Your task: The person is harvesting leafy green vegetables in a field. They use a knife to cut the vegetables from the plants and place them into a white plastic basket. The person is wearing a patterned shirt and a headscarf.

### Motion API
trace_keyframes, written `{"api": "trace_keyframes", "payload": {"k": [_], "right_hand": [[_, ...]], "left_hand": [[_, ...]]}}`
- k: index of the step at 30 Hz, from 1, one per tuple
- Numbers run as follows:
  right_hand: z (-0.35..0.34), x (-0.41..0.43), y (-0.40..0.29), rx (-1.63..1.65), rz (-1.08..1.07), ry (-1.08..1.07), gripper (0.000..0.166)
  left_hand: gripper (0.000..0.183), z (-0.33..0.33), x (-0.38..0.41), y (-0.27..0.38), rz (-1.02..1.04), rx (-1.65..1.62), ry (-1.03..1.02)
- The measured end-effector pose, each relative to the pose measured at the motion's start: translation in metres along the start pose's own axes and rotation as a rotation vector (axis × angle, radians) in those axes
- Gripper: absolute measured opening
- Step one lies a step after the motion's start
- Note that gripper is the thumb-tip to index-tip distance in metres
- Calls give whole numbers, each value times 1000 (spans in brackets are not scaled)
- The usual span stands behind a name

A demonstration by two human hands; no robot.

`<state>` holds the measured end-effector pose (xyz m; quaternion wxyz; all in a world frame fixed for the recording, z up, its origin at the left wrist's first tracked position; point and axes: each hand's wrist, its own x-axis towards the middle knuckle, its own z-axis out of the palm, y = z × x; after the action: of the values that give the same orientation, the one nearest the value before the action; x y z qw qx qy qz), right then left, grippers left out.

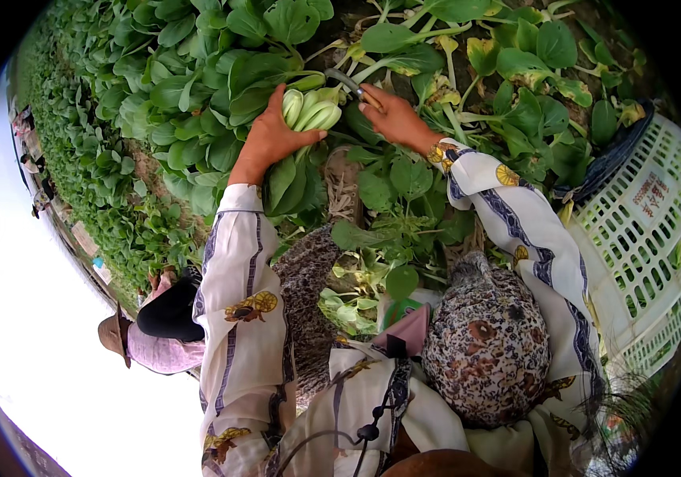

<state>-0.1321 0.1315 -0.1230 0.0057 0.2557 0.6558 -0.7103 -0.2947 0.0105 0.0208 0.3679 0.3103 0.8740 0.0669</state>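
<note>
My left hand grips a bunch of bok choy, thumb and fingers spread around it. The pale stalk bases face right and upward, while some of the green leaves hang below the hand. In my right hand is a small curved knife with a wooden handle. Its blade points up and left, just beyond the stalk bases. Whether the blade touches any stem, I cannot tell. Beneath both hands are more leaves and one of my shoes.
Dense bok choy plants grow to the left. Yellowed leaves litter the soil at upper right. A white slotted plastic crate bearing writing stands at right, dark cloth by its edge. Another person crouches at lower left.
</note>
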Motion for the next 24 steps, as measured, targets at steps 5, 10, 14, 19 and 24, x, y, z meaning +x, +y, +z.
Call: {"api": "trace_keyframes", "payload": {"k": [5, 10, 14, 19, 24], "right_hand": [[-4, 17, -7, -170, -98, -132, 44], [-9, 28, -18, -282, -128, -264, 42], [-12, -6, 25, -164, -179, -224, 44], [-48, -39, -36, 99, 268, -175, 49], [-68, -46, -62, 870, 185, 52, 38]], "left_hand": [[110, 2, 3, -9, 45, -3, 18], [109, 0, -4, -10, 34, -8, 21], [107, 2, -9, 0, 59, -34, 23], [106, -5, -45, 13, 86, -683, -111], [109, 0, -71, 46, 71, -943, -261]]}}
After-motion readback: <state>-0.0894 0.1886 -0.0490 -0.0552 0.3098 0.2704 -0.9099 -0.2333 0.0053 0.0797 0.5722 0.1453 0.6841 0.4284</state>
